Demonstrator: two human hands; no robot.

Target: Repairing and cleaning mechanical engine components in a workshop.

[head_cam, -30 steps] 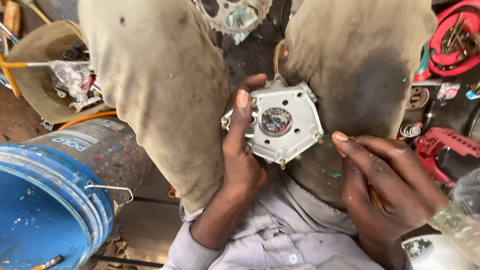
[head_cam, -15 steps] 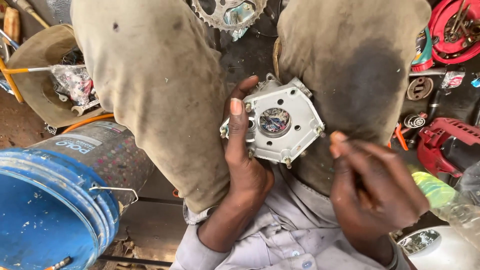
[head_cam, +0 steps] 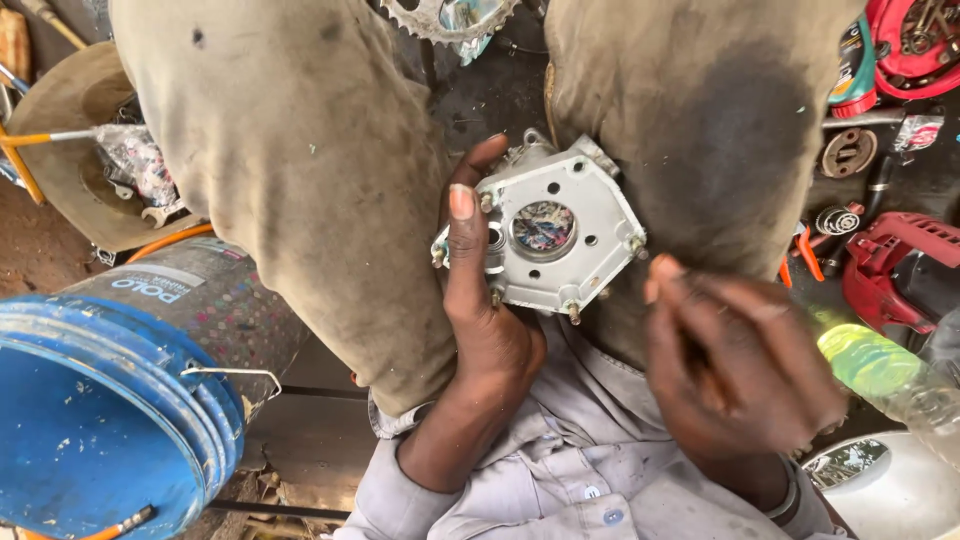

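Note:
My left hand (head_cam: 485,310) grips a grey cast-metal engine part (head_cam: 575,245), a flat-faced housing with a round centre bore stuffed with cloth and studs at its corners. My thumb lies up along its left side. The part sits between my two knees in stained khaki trousers (head_cam: 300,170). My right hand (head_cam: 740,370) is blurred, just below and right of the part, with its fingers bunched. Whether it pinches something small cannot be seen.
A blue plastic bucket (head_cam: 100,420) stands at lower left. Behind it is a tan basin (head_cam: 60,110) with spanners and a bag. A toothed sprocket (head_cam: 440,18) lies at the top. Red machine parts (head_cam: 895,270), a plastic bottle (head_cam: 890,385) and a shiny rounded cover (head_cam: 890,495) crowd the right.
My right hand's fingers were stretched toward the part's lower right corner; they have curled in and the hand is moving. My left hand has kept its hold on the part.

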